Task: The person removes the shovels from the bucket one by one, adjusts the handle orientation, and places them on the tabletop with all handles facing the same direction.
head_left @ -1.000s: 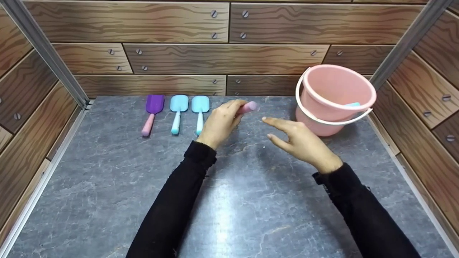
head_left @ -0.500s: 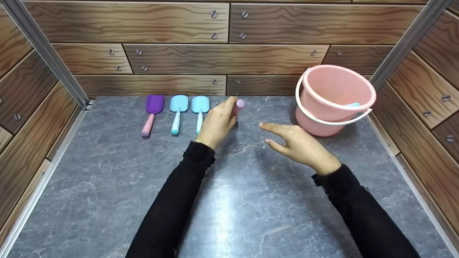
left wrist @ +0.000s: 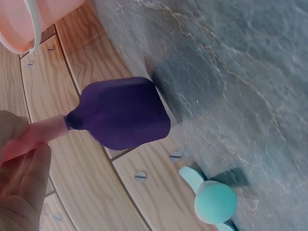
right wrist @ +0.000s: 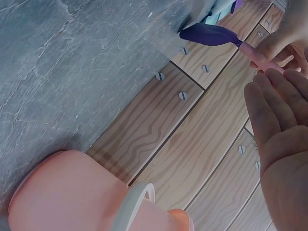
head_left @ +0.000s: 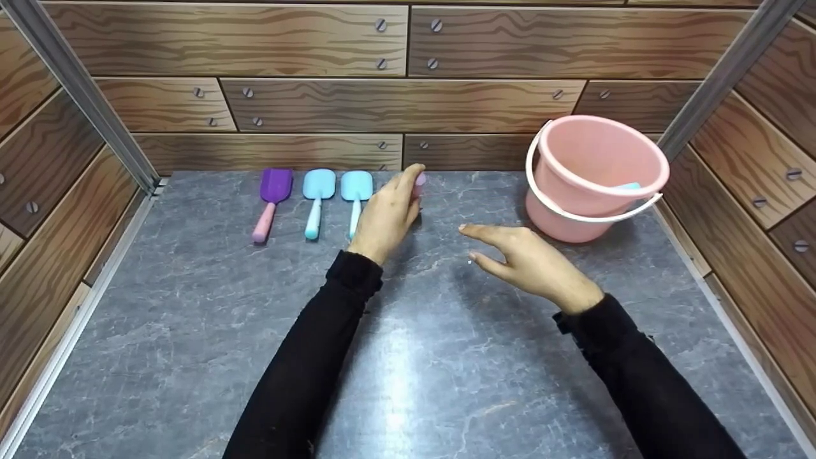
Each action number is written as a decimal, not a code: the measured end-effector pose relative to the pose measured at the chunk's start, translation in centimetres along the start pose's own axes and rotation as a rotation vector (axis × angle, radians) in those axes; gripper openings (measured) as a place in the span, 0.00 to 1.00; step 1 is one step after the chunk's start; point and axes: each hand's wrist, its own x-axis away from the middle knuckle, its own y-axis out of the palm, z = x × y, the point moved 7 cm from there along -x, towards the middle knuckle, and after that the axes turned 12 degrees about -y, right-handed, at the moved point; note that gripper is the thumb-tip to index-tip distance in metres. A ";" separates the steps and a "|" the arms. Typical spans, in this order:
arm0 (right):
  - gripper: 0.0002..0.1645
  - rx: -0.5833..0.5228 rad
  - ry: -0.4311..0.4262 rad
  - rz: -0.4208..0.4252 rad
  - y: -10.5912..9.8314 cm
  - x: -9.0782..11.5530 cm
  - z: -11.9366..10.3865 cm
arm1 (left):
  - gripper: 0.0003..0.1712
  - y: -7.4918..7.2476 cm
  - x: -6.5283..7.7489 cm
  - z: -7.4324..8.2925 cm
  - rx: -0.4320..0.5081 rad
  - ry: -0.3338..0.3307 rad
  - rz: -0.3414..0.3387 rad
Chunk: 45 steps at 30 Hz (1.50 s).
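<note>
My left hand [head_left: 386,217] grips the pink handle of a toy shovel with a purple blade [left wrist: 125,113]. In the left wrist view the blade points down toward the tabletop, close above it or touching; I cannot tell which. From the head only the handle's end shows past the fingers. My right hand [head_left: 529,261] hovers to the right, fingers stretched out and holding nothing. Left of my left hand lie two light-blue shovels, one [head_left: 357,186] partly behind the hand and one [head_left: 319,185] beside it, then another purple shovel with a pink handle [head_left: 275,186].
A pink bucket [head_left: 567,220] with a white handle stands at the back right, with something light blue [head_left: 628,186] inside. Wood-patterned walls [head_left: 312,105] and metal posts [head_left: 83,95] bound the grey marbled tabletop [head_left: 191,319].
My left hand has turned and drawn slightly left, swinging the held shovel from slanted to upright with its blade down. The right hand has dropped slightly toward me.
</note>
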 end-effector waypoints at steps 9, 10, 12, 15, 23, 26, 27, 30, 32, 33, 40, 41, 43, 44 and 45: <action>0.29 -0.009 -0.003 -0.021 0.5 0.2 0.0 | 0.25 0.3 0.2 0.2 -0.006 -0.023 -0.027; 0.29 -0.013 -0.001 -0.024 0.6 0.2 0.0 | 0.25 0.3 0.2 0.2 -0.006 -0.026 -0.034; 0.29 -0.016 -0.002 -0.027 0.6 0.2 0.0 | 0.25 0.3 0.3 0.3 -0.003 -0.030 -0.041; 0.29 -0.020 0.000 -0.032 0.7 0.3 0.1 | 0.23 0.2 0.4 0.6 -0.005 -0.025 -0.043; 0.29 -0.008 -0.006 -0.045 1.0 0.3 0.0 | 0.14 0.6 0.7 1.4 -0.044 0.047 -0.050; 0.28 -0.008 -0.009 -0.045 1.1 0.3 0.0 | 0.12 1.2 1.0 1.2 -0.088 0.048 -0.077; 0.28 -0.008 -0.009 -0.046 1.1 0.4 0.0 | 0.12 1.4 1.1 1.0 -0.100 0.046 -0.088; 0.28 -0.011 -0.005 -0.051 1.3 0.4 0.0 | 0.11 1.9 1.4 0.4 -0.135 0.028 -0.129; 0.28 -0.014 -0.001 -0.056 1.3 0.4 0.1 | 0.11 2.2 1.5 0.0 -0.163 0.012 -0.161; 0.28 -0.015 0.002 -0.059 1.3 0.5 0.1 | 0.10 2.4 1.5 -0.2 -0.176 0.003 -0.176; 0.29 -0.029 0.018 -0.073 1.3 0.5 0.2 | 0.07 3.4 1.2 -1.3 -0.271 -0.064 -0.305; 0.29 -0.030 0.019 -0.077 1.4 0.5 0.2 | 0.07 3.5 1.1 -1.4 -0.280 -0.070 -0.321; 0.29 -0.033 0.020 -0.083 1.4 0.5 0.2 | 0.07 3.6 1.1 -1.5 -0.291 -0.080 -0.343; 0.29 -0.034 0.021 -0.085 1.5 0.5 0.2 | 0.07 3.7 1.1 -1.6 -0.291 -0.083 -0.348; 0.29 -0.035 0.020 -0.086 1.5 0.5 0.1 | 0.07 3.7 1.0 -1.6 -0.289 -0.085 -0.350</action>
